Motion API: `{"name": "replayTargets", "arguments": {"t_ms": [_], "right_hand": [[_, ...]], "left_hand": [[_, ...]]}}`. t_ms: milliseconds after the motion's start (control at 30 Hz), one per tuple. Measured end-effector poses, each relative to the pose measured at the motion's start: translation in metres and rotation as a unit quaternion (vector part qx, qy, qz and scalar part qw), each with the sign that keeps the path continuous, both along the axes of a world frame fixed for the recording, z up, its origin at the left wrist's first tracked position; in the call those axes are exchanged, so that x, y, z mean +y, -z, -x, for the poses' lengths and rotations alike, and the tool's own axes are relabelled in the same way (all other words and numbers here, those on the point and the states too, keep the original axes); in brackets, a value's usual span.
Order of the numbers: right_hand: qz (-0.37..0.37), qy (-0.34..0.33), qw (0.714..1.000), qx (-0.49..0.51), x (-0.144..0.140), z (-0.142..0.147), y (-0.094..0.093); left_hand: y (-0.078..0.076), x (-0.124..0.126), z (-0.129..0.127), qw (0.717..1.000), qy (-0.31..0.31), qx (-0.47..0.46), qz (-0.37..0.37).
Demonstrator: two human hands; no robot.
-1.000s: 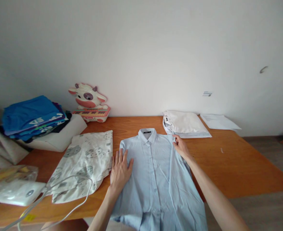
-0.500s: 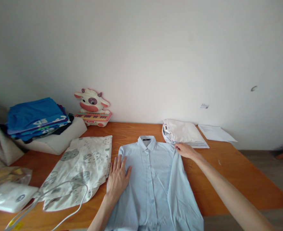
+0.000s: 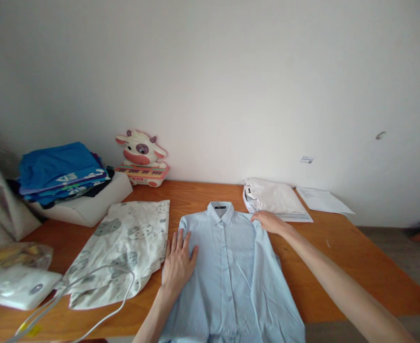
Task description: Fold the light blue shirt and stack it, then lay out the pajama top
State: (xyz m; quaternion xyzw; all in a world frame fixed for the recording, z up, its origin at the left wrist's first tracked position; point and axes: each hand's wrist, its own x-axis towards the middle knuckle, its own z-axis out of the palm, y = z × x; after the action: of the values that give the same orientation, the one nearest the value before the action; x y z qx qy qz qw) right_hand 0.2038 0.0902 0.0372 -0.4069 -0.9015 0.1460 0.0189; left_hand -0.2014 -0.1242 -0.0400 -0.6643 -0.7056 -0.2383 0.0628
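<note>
A light blue button-up shirt (image 3: 217, 267) lies face up on the wooden table, its collar pointing away from me and its lower part out of view. My left hand (image 3: 179, 259) rests flat on the shirt's left side below the shoulder, fingers stretched out and a little apart. At the shirt's right shoulder seam my right hand (image 3: 269, 221) has its fingers closed on the fabric; the fingertips are partly hidden by the hand itself. The right sleeve runs down along the shirt's side.
Left of the shirt lies a patterned white cloth (image 3: 124, 247) with a white cable (image 3: 129, 286) across it. Behind are a clothes stack (image 3: 61, 166) on a white box (image 3: 98, 209), a cow toy keyboard (image 3: 141, 162), folded white garments (image 3: 276, 197) and paper (image 3: 322, 200). Plastic packages (image 3: 20, 286) lie at left.
My right hand has moved slightly left, inward along the shirt's shoulder. My left hand stays flat on the shirt. The whole view has shifted a little.
</note>
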Motion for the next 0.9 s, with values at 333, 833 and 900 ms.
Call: {"name": "replayTargets", "arguments": {"t_ms": [333,833,900], "right_hand": [[-0.042,0.021,0.994,-0.097,0.017,-0.003,-0.025],[-0.104,0.170,0.970,-0.138,-0.003,0.007,0.010],[-0.094,0.176,0.969,-0.143,0.001,0.011,0.011]], "left_hand": [[0.003,0.001,0.001,1.000,-0.003,0.003,-0.011],[0.005,0.001,0.002,1.000,-0.001,0.024,-0.006],[0.005,0.001,0.001,1.000,0.001,0.016,-0.018]]}}
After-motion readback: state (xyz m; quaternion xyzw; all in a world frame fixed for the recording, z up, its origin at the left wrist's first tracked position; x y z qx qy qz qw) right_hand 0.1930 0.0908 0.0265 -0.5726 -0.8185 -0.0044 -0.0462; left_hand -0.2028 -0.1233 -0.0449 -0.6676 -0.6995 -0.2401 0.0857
